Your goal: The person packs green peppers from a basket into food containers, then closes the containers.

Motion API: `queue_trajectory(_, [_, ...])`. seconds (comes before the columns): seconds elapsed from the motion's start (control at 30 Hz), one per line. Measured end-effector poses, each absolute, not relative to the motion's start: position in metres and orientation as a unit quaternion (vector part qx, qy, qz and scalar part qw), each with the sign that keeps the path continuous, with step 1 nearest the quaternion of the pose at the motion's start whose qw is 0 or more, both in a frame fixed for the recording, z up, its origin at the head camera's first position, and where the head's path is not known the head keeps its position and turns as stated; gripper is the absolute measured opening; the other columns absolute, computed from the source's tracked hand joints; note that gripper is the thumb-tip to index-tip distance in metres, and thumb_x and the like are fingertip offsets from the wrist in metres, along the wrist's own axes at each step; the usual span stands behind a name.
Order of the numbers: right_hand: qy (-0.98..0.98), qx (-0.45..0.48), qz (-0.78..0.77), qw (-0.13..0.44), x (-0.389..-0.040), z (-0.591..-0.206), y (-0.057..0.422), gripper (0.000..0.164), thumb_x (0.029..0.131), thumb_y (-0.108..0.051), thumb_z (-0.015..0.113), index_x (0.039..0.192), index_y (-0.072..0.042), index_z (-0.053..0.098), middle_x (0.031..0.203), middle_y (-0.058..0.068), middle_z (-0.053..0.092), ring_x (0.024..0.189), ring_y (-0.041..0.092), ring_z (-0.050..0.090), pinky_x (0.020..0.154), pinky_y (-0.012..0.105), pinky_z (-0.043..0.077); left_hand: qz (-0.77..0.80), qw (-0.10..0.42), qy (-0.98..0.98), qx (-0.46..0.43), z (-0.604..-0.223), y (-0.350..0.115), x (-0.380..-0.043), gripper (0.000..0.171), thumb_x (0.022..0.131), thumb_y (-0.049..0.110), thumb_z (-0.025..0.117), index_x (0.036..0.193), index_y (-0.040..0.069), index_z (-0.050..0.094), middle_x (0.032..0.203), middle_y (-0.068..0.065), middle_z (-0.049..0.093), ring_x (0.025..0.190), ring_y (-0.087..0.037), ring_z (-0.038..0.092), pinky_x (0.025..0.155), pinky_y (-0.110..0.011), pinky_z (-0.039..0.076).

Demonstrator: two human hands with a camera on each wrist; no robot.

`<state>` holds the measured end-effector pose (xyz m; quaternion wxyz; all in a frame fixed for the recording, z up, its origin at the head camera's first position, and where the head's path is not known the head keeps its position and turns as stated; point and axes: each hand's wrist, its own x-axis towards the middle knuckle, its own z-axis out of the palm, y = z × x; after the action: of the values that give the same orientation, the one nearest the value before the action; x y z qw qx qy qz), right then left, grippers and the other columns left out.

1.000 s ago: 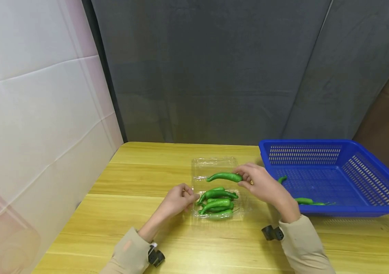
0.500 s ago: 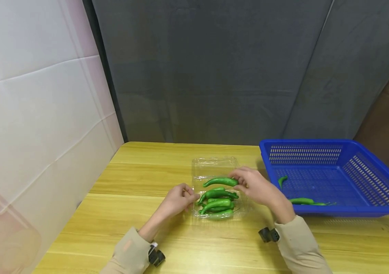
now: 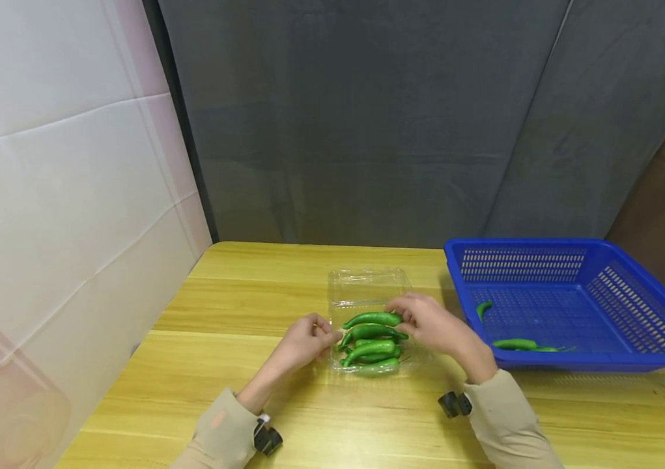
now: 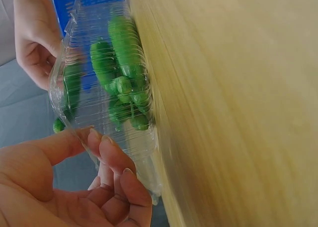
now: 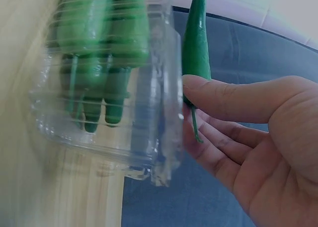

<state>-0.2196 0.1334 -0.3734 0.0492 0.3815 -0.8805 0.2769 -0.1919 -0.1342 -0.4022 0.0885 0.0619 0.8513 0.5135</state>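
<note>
A clear plastic clamshell box lies with its lid laid back on the table, several green chili peppers in its near half. My left hand pinches the left rim of that box between thumb and fingers, as the left wrist view shows from close up. In my right hand is one more green chili pepper, held near its stem end over the far side of the filled half. The right wrist view has this pepper just above the rim, its thin stem hanging past the thumb.
To the right stands a blue plastic basket with perforated walls. A small curved green pepper and some others lie in it. A grey curtain hangs behind the wooden table, with a white cloth wall on the left.
My right hand has moved left and down, bringing its pepper from above the lid to the peppers in the box. The left hand stays at the rim.
</note>
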Motion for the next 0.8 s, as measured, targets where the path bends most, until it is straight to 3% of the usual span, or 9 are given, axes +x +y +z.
queue_trajectory(0.8, [-0.890,0.374,0.260,-0.016,-0.2195,-0.3836,0.1243,0.026,0.088,0.008,0.071,0.114,0.002,0.068,0.100,0.007,0.066,0.087,0.019,0.063,0.075,0.031,0.055,0.515,0.088,0.849,0.076,-0.4018,-0.1351,-0.1908,0.014,0.098,0.011,0.065,0.101,-0.001,0.057,0.072,-0.009,0.063,0.060,-0.022,0.059,0.061,-0.032,0.048])
